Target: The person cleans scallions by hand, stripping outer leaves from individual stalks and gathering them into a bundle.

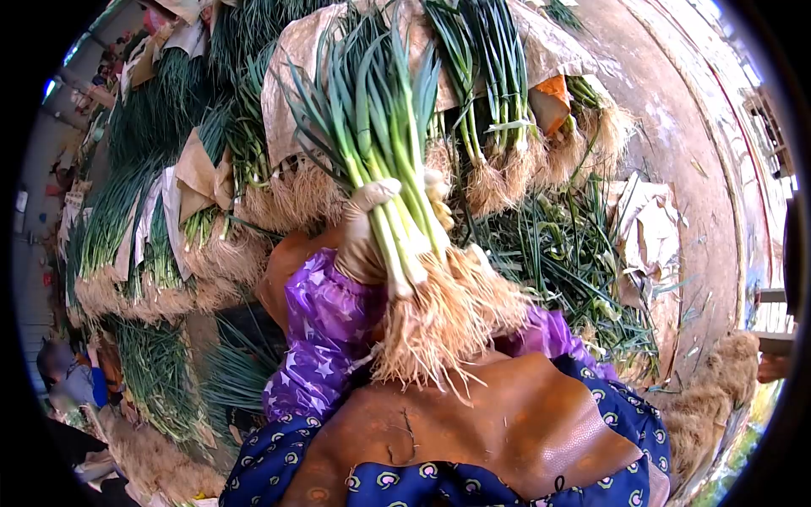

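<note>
A bunch of spring onions (pixel 397 186) is raised over the brown, leathery apron (pixel 498 422), its smooth white shanks slanting up into long, pointed green leaves. The roots (pixel 448 313) splay toward the apron — a wiry, straw-coloured tangle. The left hand (pixel 367 228), in a pale, glove-like covering, is wrapped around the shanks with its thumb across the front. The right hand (pixel 438 200) is against the bunch's far side, mostly hidden, so how firmly it grasps cannot be told.

The left sleeve (pixel 325 317) is glossy purple with white stars; the right sleeve (pixel 557 334) is crinkled purple. Beyond the hands, tied bundles (pixel 505 101) with shaggy roots lie beside a stiff orange wrapper (pixel 552 103). Limp, ribbon-like leaf scraps (pixel 549 253) heap up at the right — next to crumpled pale sheeting (pixel 646 224) on the dusty floor (pixel 705 160).
</note>
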Available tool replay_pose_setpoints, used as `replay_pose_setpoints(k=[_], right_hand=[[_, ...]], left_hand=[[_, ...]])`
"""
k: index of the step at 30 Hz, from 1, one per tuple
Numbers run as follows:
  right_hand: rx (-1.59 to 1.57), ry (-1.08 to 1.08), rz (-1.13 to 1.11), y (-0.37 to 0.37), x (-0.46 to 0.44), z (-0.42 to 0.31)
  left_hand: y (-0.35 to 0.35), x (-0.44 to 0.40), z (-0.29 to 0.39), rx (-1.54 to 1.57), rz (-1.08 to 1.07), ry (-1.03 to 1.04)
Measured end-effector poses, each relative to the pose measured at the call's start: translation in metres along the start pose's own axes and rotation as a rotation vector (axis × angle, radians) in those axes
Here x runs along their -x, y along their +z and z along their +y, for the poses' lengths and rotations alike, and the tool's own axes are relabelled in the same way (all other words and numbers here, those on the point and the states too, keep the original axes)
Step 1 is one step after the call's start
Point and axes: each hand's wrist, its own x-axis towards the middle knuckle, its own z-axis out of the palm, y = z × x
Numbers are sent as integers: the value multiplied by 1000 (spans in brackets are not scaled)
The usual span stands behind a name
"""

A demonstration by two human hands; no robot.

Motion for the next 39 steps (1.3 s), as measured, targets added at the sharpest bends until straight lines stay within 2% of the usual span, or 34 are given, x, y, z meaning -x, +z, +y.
replay_pose_setpoints(k=[2, 3, 5, 7, 9, 10, 11, 12, 13, 14, 15, 16, 17, 18, 19, 21, 22, 23, 24, 25, 27, 29, 30, 32, 33, 35, 36, 37, 38, 39], right_hand=[[306, 93, 84, -28, 40, -23], [-241, 462, 126, -43, 59, -39], [-25, 153, 275, -52, 79, -67], [34, -80, 385, -64, 90, -98], [799, 132, 718, -77, 81, -122], [933, -127, 693, -79, 70, -107], [1314, -416, 562, -65, 55, -110], [1341, -547, 429, -43, 39, -118], [1457, -663, 339, -24, 24, -122], [1477, -867, 235, -12, 1, -122], [1395, -1086, 156, 0, -32, -118], [1463, -1031, 116, 24, -51, -119], [1443, -1017, 23, 21, -80, -111], [1298, -1050, -43, 23, -99, -106], [1186, -1102, -96, 24, -114, -106], [1192, -1012, -185, 29, -116, -112], [1160, -1018, -208, 30, -115, -114], [1098, -752, -299, 26, -111, -120], [743, -765, -216, 21, -105, -115], [391, -775, -134, 16, -102, -111], [536, -917, 109, -13, -79, -135], [474, -780, 309, -24, -61, -122], [373, -572, 325, -34, -53, -100], [183, -94, 172, -34, -40, -55], [119, 144, 122, -24, -36, -43], [-2, 248, 43, -22, -21, -57], [-59, 303, 7, -16, -14, -69], [-116, 257, 124, -16, -4, -86], [58, 97, 321, -8, 8, -108], [46, 63, 257, -24, 32, -116]], left_hand=[[-8, -17, 36, -54, -44, 130], [-8, -23, 52, -120, -63, 218], [-14, -39, 75, -175, 32, 291], [-18, -51, 84, -48, -61, 206], [-30, -65, 91, -111, 2, 220], [-26, -70, 87, -137, 38, 258], [-11, -72, 74, -206, 154, 380], [-7, -78, 68, -214, 248, 430], [-19, -85, 72, -264, 205, 377], [-1, -81, 61, -178, 168, 324], [18, -77, 49, -94, 127, 267], [12, -82, 47, -136, 76, 232], [31, -76, 26, -183, 52, 359], [6, -86, 27, -19, -79, 323], [16, -81, 26, -15, -85, 281], [25, -73, 31, -109, -174, 182], [15, -73, 38, -131, -157, 205], [9, -78, 42, -161, -91, 305], [5, -83, 45, -196, -20, 401], [-1, -83, 45, -193, -31, 405], [8, -82, 47, -204, -12, 439], [-1, -89, 59, -227, 18, 459], [0, -94, 61, -230, -1, 472], [3, -110, 60, -233, -46, 479], [-5, -124, 68, -171, -119, 401], [-31, -155, 88, 9, -295, 159], [-18, -155, 82, -20, -197, 225], [-4, -154, 76, -55, -94, 287], [11, -153, 69, -94, 11, 343], [14, -154, 70, -79, 43, 347]])
